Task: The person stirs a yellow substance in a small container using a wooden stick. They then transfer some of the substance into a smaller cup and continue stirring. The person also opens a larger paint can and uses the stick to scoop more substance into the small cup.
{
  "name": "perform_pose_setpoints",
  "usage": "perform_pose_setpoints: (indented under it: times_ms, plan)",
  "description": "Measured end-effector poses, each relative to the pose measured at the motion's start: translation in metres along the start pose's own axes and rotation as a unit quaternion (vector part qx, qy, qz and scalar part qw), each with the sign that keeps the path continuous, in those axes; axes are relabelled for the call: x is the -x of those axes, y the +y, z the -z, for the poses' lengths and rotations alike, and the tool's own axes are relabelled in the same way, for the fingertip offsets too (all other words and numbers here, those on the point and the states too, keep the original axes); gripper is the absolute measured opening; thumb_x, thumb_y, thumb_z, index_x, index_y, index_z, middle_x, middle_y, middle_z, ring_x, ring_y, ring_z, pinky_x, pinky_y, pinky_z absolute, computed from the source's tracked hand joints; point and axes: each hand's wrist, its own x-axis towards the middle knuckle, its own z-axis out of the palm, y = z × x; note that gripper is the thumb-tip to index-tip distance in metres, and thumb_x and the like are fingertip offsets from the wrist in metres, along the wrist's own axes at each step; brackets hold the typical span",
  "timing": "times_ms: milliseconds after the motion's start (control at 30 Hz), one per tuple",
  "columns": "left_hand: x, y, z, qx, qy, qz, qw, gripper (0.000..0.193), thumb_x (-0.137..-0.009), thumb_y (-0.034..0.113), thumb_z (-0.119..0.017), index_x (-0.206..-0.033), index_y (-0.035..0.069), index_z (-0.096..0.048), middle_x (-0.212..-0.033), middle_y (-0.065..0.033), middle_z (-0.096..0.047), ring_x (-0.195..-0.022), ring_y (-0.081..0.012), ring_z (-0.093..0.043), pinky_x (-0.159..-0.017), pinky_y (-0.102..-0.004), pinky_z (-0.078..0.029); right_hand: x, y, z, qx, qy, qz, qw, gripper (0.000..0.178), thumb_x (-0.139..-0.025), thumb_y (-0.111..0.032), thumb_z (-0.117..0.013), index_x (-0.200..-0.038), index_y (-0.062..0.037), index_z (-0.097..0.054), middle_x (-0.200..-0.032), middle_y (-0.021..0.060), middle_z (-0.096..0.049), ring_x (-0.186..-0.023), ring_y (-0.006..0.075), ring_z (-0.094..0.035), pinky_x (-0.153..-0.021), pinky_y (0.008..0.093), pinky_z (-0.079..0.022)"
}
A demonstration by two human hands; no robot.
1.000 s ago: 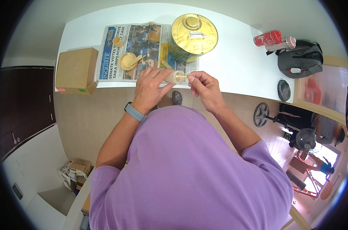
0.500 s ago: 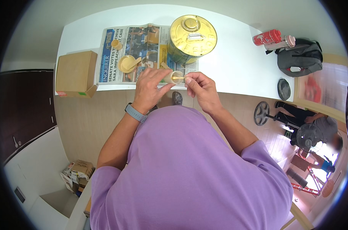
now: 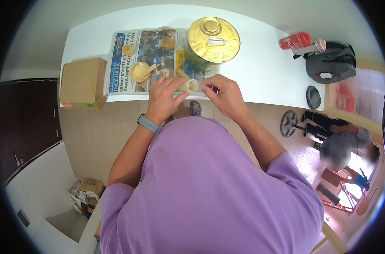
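My left hand is closed around a small translucent cup, which lies tilted with its mouth toward the right. Between the fingertips of my right hand is a thin stick, its inner end inside the cup; little of it shows. Just beyond the cup, a flat wooden stick rests on a newspaper. Also on the paper are a shallow yellowish dish with a flat paddle-like piece across it, and a smaller yellowish cup.
A large gold-lidded tin stands behind my hands on the white table. At its left end is a cardboard box. A red bottle, grey backpack and round black object sit right. Beyond are a fan base and people.
My right hand has tilted and shifted slightly, and the stick sits less visibly at the cup's mouth. My left hand keeps its hold on the cup. At right, the fan head looks more blurred.
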Motion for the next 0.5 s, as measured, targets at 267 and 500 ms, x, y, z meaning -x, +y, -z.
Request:
perform_pose_setpoints:
  times_ms: [267,500]
  plan:
    - [0.004,-0.012,0.002,-0.003,-0.035,0.022,0.999,0.046,-0.085,0.03,-0.088,-0.124,0.008,-0.077,-0.114,-0.0087,-0.077,-0.106,-0.032,-0.064,-0.097,-0.0449,-0.051,-0.024,-0.003,-0.016,0.066,-0.056,0.016,0.996,0.019,-0.096,-0.02,-0.077,-0.107,-0.0055,-0.08,-0.096,0.0139,-0.074,-0.082,0.0354,-0.072,-0.077,0.0454,-0.057]
    - [0.013,-0.043,0.011,0.007,0.016,0.041,0.999,0.048,-0.087,0.03,-0.088,-0.127,0.006,-0.075,-0.112,-0.0119,-0.077,-0.102,-0.0344,-0.067,-0.095,-0.0468,-0.053,-0.02,0.006,-0.016,0.034,0.01,-0.037,0.999,0.028,-0.096,-0.024,-0.08,-0.115,-0.0033,-0.08,-0.099,0.0159,-0.077,-0.075,0.0288,-0.072,-0.073,0.0402,-0.058]
